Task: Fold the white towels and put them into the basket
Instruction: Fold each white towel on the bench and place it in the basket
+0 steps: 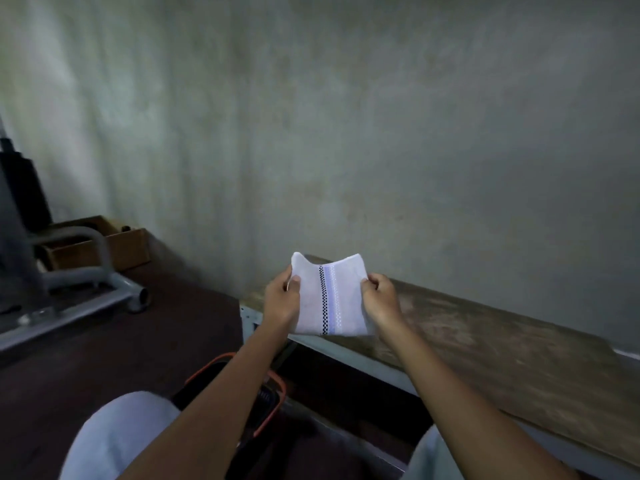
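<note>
A small white towel with a checked black and lilac stripe down its middle is held up in the air above the left end of a worn wooden table. My left hand pinches its left edge and my right hand pinches its right edge. The towel looks folded and hangs between the two hands. Below my left forearm stands a dark basket with an orange rim, partly hidden by the arm.
A bare grey wall stands right behind the table. At the left are a grey metal tube frame and an open cardboard box on the dark floor. My knees in light trousers show at the bottom.
</note>
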`<action>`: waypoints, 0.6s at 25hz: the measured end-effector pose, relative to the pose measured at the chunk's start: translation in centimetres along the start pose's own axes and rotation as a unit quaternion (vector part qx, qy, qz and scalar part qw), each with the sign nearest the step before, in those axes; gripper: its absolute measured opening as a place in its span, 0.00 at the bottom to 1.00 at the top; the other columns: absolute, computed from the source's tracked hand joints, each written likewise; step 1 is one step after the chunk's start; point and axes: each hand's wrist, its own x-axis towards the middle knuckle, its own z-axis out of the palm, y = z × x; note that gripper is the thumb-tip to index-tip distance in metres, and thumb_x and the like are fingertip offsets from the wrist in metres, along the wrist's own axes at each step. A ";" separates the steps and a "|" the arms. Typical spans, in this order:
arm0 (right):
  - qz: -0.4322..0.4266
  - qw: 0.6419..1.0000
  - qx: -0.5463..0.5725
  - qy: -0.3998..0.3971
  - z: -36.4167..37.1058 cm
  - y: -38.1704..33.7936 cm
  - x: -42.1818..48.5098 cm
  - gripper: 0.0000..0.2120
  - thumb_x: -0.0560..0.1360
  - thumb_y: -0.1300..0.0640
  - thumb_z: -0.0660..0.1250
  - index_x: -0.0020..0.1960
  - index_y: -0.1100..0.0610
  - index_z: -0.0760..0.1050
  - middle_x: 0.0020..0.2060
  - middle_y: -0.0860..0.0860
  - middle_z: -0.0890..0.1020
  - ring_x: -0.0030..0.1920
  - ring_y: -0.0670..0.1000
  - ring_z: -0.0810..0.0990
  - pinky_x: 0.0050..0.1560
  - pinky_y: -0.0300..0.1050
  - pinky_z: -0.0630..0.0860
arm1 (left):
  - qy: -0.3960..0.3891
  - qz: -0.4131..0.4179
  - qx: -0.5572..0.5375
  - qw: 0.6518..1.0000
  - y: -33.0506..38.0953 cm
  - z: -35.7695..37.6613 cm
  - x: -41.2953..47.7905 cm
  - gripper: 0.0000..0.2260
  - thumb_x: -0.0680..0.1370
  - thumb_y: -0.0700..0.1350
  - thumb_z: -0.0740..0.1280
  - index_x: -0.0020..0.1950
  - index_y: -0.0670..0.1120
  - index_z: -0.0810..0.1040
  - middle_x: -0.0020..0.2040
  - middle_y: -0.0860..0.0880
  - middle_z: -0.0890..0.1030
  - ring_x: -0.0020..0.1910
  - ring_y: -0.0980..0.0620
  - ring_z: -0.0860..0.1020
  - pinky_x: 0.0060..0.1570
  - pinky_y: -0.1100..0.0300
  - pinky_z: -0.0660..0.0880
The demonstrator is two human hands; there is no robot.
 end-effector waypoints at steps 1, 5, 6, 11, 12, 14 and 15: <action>-0.005 1.000 -0.003 -0.018 1.7 0.0 -0.3 0.13 0.76 0.58 0.60 0.58 0.59 0.76 0.51 0.54 0.81 0.48 0.50 0.76 0.48 0.40 0.68 | 0.018 -0.003 0.002 1.000 -0.5 -1.6 0.0 0.14 0.80 0.40 0.59 0.63 0.43 0.77 0.53 0.49 0.79 0.54 0.49 0.77 0.51 0.61 0.69; 0.008 0.993 0.002 -0.116 9.8 0.6 -3.1 0.14 0.76 0.56 0.62 0.59 0.60 0.75 0.50 0.54 0.80 0.47 0.50 0.76 0.47 0.40 0.68 | 0.102 -0.038 0.022 0.994 -4.2 -9.4 -0.7 0.14 0.80 0.41 0.60 0.63 0.44 0.76 0.55 0.49 0.81 0.53 0.52 0.77 0.57 0.56 0.74; 0.010 0.989 -0.003 -0.147 11.9 0.8 -4.0 0.14 0.76 0.56 0.62 0.59 0.61 0.74 0.50 0.54 0.80 0.47 0.50 0.76 0.47 0.40 0.67 | 0.126 -0.061 0.026 0.990 -5.2 -11.5 -0.9 0.13 0.80 0.41 0.60 0.62 0.44 0.77 0.54 0.48 0.81 0.52 0.52 0.78 0.56 0.54 0.74; 0.033 0.963 -0.021 -0.268 21.9 4.7 -6.7 0.13 0.77 0.57 0.60 0.60 0.58 0.72 0.50 0.51 0.78 0.50 0.50 0.76 0.49 0.41 0.69 | 0.227 -0.211 0.036 0.950 -12.2 -18.9 -1.3 0.09 0.79 0.40 0.58 0.57 0.43 0.74 0.48 0.47 0.76 0.48 0.49 0.75 0.51 0.53 0.73; 0.044 0.956 -0.031 -0.290 24.2 6.7 -7.1 0.12 0.77 0.57 0.60 0.59 0.58 0.72 0.49 0.51 0.77 0.50 0.50 0.76 0.49 0.42 0.70 | 0.244 -0.234 0.039 0.940 -14.4 -19.9 -1.4 0.09 0.79 0.40 0.58 0.57 0.43 0.73 0.48 0.47 0.76 0.48 0.49 0.74 0.50 0.54 0.72; 0.074 0.938 -0.051 -0.334 28.6 11.4 -7.9 0.12 0.77 0.58 0.61 0.59 0.58 0.73 0.48 0.52 0.78 0.49 0.51 0.77 0.50 0.43 0.71 | 0.280 -0.284 0.041 0.916 -19.5 -21.3 -2.0 0.10 0.79 0.39 0.57 0.58 0.44 0.73 0.49 0.47 0.76 0.47 0.50 0.74 0.48 0.57 0.70; 0.096 0.928 -0.063 -0.354 30.8 14.0 -8.3 0.12 0.76 0.59 0.61 0.59 0.59 0.73 0.48 0.52 0.78 0.48 0.51 0.76 0.49 0.42 0.70 | 0.294 -0.312 0.043 0.903 -22.4 -21.7 -2.4 0.10 0.79 0.39 0.56 0.58 0.44 0.72 0.49 0.47 0.76 0.47 0.50 0.74 0.48 0.57 0.69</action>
